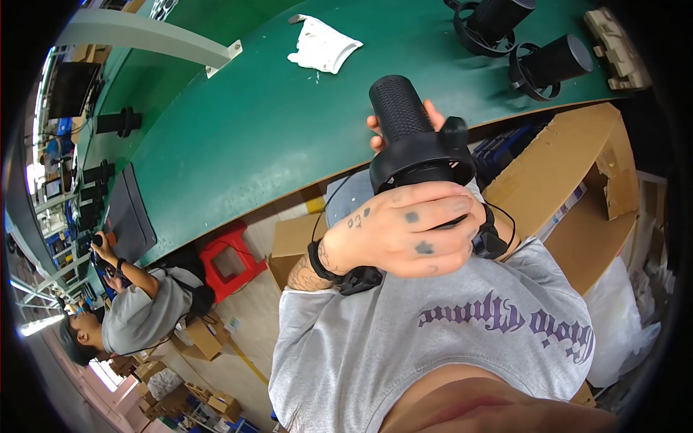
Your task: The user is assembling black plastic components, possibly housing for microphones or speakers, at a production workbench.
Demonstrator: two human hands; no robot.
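Above my lap, at the table's near edge, I hold a black microphone [404, 108] with a mesh grille, set in a black ring-shaped shock mount [422, 155]. My left hand [422, 231] is closed across the lower, near end of the mount and hides what lies beneath its fingers. Behind the microphone is my right hand [434, 115], mostly hidden; its fingertips show on both sides of the grille, curled around it. The microphone leans with its grille end away from me.
On the green table [274, 144] lie a crumpled white glove [325, 45] and two more mounted microphones [557, 63] at far right, by a moulded tray [617, 50]. An open cardboard box [556, 166] stands close at right. A red stool [231, 263] and a seated co-worker [151, 307] are left.
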